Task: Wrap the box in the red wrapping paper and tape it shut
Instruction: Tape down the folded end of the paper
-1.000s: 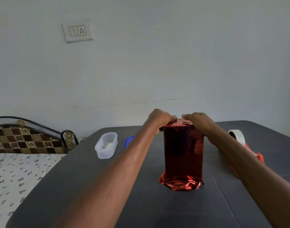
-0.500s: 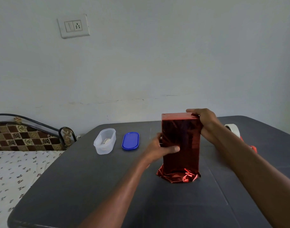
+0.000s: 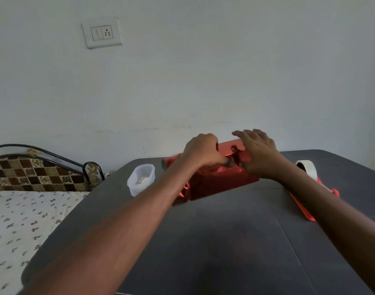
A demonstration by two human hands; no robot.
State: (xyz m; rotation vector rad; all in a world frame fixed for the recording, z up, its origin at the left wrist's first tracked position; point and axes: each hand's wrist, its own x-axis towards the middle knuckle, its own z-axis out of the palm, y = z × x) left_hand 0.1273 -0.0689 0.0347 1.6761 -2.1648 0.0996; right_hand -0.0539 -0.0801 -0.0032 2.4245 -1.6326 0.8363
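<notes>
Head view: left hand curls onto the red-wrapped box, apparently pinching loose paper; the box lies tilted mid-table. Right hand presses flat, fingers straight. Crease folds tight before reaching for the tape dispenser.

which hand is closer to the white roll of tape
Right. The right hand rests on the red-wrapped box, beside the white roll of tape; the left hand is beyond it.

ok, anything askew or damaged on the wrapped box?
Yes. The red-wrapped box is tipped over, lying at an angle on the table. Its paper looks crumpled at the lower-left end and torn or wrinkled on top between the left hand and right hand.
</notes>
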